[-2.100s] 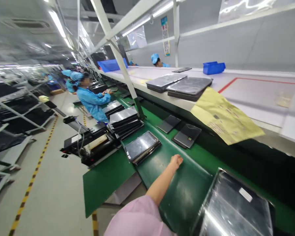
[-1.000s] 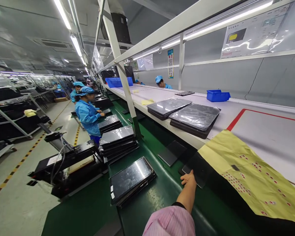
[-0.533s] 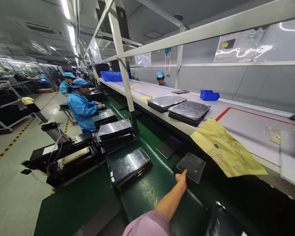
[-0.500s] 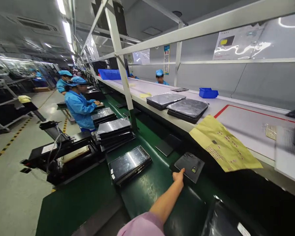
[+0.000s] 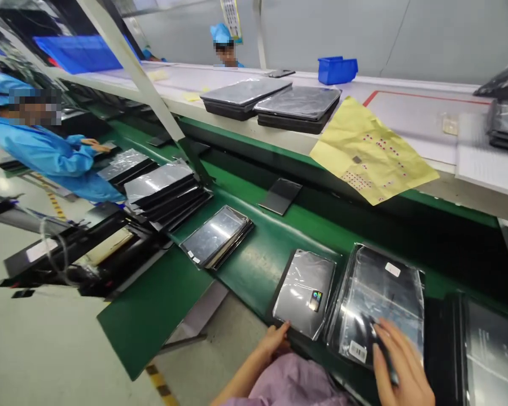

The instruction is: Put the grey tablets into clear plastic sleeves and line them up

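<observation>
My left hand (image 5: 277, 336) pinches the near edge of a grey tablet (image 5: 307, 293) in clear film, with a colourful sticker on its back. The tablet lies at the near side of the green work surface (image 5: 258, 259). Just right of it is a stack of film-wrapped dark panels (image 5: 385, 299), with white labels on the top one. My right hand (image 5: 400, 361) is over the near part of this stack, fingers curled around a dark slim object (image 5: 387, 355), blurred and partly hidden. Whether that hand touches the stack, I cannot tell.
More film-covered panels (image 5: 497, 344) stand at the right. A panel stack (image 5: 218, 234) and taller piles (image 5: 165, 183) are leftward; a dark tablet (image 5: 281, 195) lies farther back. A yellow sheet (image 5: 372, 155) hangs off the white shelf (image 5: 406, 135). A co-worker in blue (image 5: 42, 146) sits at left.
My left hand has drawn the tablet from farther back to the near side of the surface. My right hand has come into view. The view has turned downward and to the right.
</observation>
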Demonstrator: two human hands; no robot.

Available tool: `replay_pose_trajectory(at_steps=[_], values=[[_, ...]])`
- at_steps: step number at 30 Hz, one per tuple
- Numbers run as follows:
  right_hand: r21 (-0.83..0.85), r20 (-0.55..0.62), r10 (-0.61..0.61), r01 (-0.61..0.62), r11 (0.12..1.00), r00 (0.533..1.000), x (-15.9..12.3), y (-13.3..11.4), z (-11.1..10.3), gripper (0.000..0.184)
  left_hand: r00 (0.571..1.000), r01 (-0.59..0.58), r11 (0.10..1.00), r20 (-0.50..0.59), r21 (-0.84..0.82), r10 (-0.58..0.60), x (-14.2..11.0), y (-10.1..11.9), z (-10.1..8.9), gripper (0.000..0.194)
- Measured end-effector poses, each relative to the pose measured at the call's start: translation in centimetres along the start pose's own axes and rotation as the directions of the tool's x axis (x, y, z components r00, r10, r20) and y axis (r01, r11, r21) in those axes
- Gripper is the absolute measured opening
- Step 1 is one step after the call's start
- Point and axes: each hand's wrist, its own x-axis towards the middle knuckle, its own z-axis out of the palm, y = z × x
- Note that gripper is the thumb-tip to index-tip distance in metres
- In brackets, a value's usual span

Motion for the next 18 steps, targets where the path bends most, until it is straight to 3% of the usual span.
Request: replay_pose_trajectory(at_steps=[1,3,5,6,7,8,10,12,16,18], values=[[0.178,0.114,0.036,-0.056,0.982,0.993,-0.3,-1.8,0.7,0.036,0.998,-0.067,0.990,-0.006,0.124,0.068,0.2,0.6,-1.1,0.038],[0.483,0.417,0.040,-0.259,0.836,0.908,-0.7,-5.4,3.7,0.038,0.970,-0.233,0.918,0.002,0.321,0.245,1.1,3.0,-3.0,0.034],[0.538,0.595,0.072,-0.463,0.705,0.801,-0.8,-8.2,8.5,0.042,0.912,-0.388,0.805,0.060,0.449,0.406,2.5,6.4,-4.2,0.020],[0.460,0.598,0.176,-0.515,0.724,0.782,-0.6,-9.1,11.2,0.046,0.880,-0.451,0.745,0.105,0.492,0.463,3.4,8.1,-4.4,0.009],[0.324,0.496,0.389,-0.581,0.747,0.777,-0.2,-9.5,13.8,0.048,0.850,-0.503,0.688,0.156,0.522,0.503,4.2,9.6,-4.4,0.004],[0.232,0.408,0.528,-0.644,0.729,0.745,0.2,-9.6,16.3,0.054,0.825,-0.544,0.639,0.207,0.545,0.526,5.1,10.9,-4.2,0.014],[0.106,0.256,0.719,-0.758,0.644,0.647,1.4,-8.7,20.3,0.064,0.791,-0.596,0.563,0.298,0.573,0.534,6.7,12.6,-3.5,0.028],[0.029,0.155,0.837,-0.849,0.527,0.525,2.7,-7.4,22.8,0.068,0.774,-0.622,0.513,0.362,0.592,0.519,7.9,13.1,-2.7,0.034],[-0.046,0.019,0.960,-0.959,0.280,0.279,5.0,-5.3,24.4,0.060,0.741,-0.662,0.461,0.425,0.590,0.520,9.1,12.5,-2.4,0.043],[-0.036,0.024,0.976,-0.976,0.216,0.215,6.0,-4.7,24.0,0.049,0.727,-0.680,0.466,0.436,0.566,0.531,9.7,12.4,-2.9,0.042]])
